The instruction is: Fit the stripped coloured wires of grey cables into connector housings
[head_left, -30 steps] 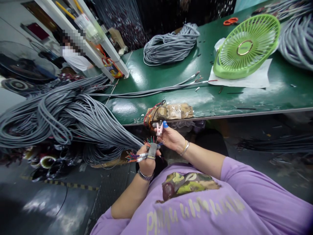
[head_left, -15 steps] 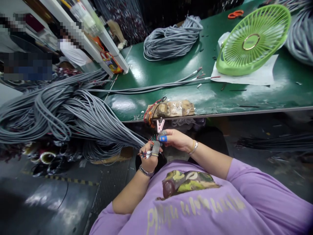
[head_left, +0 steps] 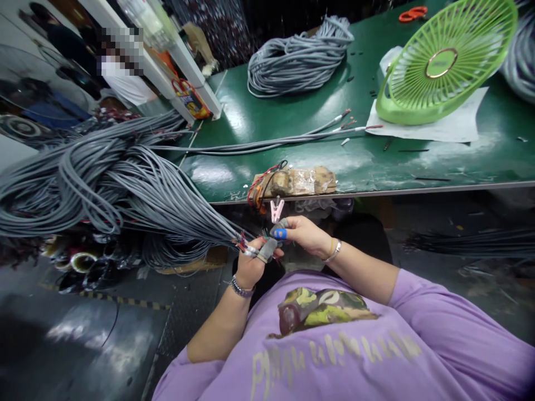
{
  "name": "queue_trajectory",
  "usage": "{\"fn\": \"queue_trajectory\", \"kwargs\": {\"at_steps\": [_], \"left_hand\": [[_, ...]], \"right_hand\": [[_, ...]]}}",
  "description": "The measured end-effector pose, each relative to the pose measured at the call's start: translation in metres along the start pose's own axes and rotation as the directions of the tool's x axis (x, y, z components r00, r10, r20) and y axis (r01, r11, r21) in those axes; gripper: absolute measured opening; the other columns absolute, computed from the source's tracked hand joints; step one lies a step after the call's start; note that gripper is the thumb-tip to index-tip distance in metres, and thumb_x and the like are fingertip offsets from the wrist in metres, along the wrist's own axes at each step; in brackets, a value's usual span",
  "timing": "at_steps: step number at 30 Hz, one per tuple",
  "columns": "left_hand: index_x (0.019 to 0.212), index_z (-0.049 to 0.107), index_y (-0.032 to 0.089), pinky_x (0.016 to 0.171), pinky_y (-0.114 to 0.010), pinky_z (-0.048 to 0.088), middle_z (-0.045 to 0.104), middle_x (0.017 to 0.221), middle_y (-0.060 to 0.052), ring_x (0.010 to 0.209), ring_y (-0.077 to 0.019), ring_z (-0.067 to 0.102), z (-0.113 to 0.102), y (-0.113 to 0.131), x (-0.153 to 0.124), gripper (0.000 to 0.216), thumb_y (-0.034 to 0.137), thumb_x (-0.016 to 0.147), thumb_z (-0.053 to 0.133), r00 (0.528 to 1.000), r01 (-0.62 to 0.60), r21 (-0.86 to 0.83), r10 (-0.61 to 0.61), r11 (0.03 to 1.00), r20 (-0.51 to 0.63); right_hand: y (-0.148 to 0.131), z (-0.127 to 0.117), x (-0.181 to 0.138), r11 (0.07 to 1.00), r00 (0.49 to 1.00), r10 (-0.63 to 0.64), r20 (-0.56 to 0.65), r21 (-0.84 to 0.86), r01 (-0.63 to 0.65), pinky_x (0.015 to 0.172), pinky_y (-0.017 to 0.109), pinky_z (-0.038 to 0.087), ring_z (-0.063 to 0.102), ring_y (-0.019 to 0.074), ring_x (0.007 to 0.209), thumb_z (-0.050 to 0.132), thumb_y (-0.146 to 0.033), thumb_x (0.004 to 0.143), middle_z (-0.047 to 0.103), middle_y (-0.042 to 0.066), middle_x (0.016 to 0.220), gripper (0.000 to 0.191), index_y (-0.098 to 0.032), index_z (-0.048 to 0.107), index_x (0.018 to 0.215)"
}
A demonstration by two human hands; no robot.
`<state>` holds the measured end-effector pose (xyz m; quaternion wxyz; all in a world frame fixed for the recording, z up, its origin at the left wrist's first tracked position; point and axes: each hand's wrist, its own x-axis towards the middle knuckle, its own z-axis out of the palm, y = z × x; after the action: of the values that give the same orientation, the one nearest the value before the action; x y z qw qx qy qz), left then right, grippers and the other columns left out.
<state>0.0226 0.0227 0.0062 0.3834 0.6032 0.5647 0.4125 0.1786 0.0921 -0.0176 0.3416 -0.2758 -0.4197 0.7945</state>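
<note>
Just below the table's point(head_left: 376, 167) near edge, my left hand point(head_left: 251, 267) grips the grey cable's point(head_left: 196, 223) stripped end while my right hand point(head_left: 303, 234) pinches its coloured wires point(head_left: 242, 243), sorting them apart, needing fine fingertip control next.

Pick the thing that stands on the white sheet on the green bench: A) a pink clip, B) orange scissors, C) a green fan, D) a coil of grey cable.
C: the green fan sits on the white sheet, while the scissors and the coil lie on the bare green bench.
</note>
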Motion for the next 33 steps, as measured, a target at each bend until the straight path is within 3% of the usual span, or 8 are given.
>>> {"fn": "queue_trajectory", "kwargs": {"at_steps": [4,10,13,18,25,33], "left_hand": [[0.069,0.072,0.016,0.05,-0.024,0.051,0.072,0.062,-0.007,0.05,-0.0139,0.062,0.002,-0.001,-0.002,0.033,0.044,0.084,0.062,0.998,0.03,-0.046,-0.033,0.999,-0.062],[0.08,0.07,0.016,0.047,-0.02,0.047,0.072,0.064,-0.004,0.051,-0.0123,0.064,0.006,-0.013,-0.009,0.025,0.039,0.084,0.063,0.961,0.011,-0.093,-0.036,0.996,-0.273],[0.079,0.069,0.015,0.048,-0.021,0.048,0.072,0.064,-0.004,0.052,-0.0127,0.064,0.009,-0.016,-0.01,0.025,0.039,0.085,0.062,0.944,-0.009,-0.097,-0.023,0.995,-0.328],[0.078,0.069,0.017,0.05,-0.022,0.05,0.072,0.065,-0.004,0.052,-0.0128,0.064,0.009,-0.013,-0.008,0.023,0.036,0.086,0.06,0.958,-0.032,0.007,0.032,0.999,-0.287],[0.072,0.068,0.018,0.051,-0.024,0.051,0.072,0.062,-0.004,0.048,-0.0128,0.061,0.006,-0.008,-0.01,0.024,0.037,0.084,0.062,0.977,-0.028,0.063,0.041,0.998,-0.207],[0.072,0.066,0.015,0.043,-0.019,0.042,0.07,0.06,-0.004,0.049,-0.012,0.063,0.013,-0.021,-0.009,0.027,0.04,0.083,0.063,0.909,-0.001,-0.211,-0.087,0.978,-0.409]], "right_hand": [[0.007,0.001,0.003,0.99,0.996,0.078,-0.031,0.121,-0.074,0.053,0.022,0.037,0.048,0.0074,0.053,0.086,-0.041,0.054,0.061,-0.001,0.062,0.039,-0.012,0.065,0.071],[0.013,-0.012,0.002,0.9,0.988,0.125,0.09,0.408,-0.151,0.056,0.022,0.044,0.049,0.0076,0.057,0.081,-0.042,0.065,0.061,0.0,0.071,0.037,-0.016,0.061,0.081],[0.016,-0.011,-0.005,0.938,0.988,0.083,0.129,0.324,-0.121,0.053,0.022,0.042,0.048,0.0073,0.057,0.083,-0.045,0.061,0.061,0.0,0.075,0.045,-0.015,0.062,0.089],[0.013,0.002,-0.008,0.994,0.995,-0.078,-0.058,0.07,0.082,0.053,0.022,0.037,0.047,0.0081,0.058,0.082,-0.045,0.061,0.059,-0.001,0.069,0.04,-0.014,0.062,0.076],[0.006,0.014,0.005,0.994,0.993,-0.108,-0.048,0.022,0.109,0.053,0.023,0.034,0.043,0.0081,0.055,0.08,-0.054,0.057,0.055,-0.003,0.061,0.046,-0.015,0.059,0.069],[0.012,0.016,0.008,0.997,0.994,-0.053,-0.098,0.046,0.058,0.05,0.022,0.031,0.039,0.0063,0.051,0.082,-0.053,0.056,0.052,-0.003,0.059,0.046,-0.015,0.058,0.068]]}}
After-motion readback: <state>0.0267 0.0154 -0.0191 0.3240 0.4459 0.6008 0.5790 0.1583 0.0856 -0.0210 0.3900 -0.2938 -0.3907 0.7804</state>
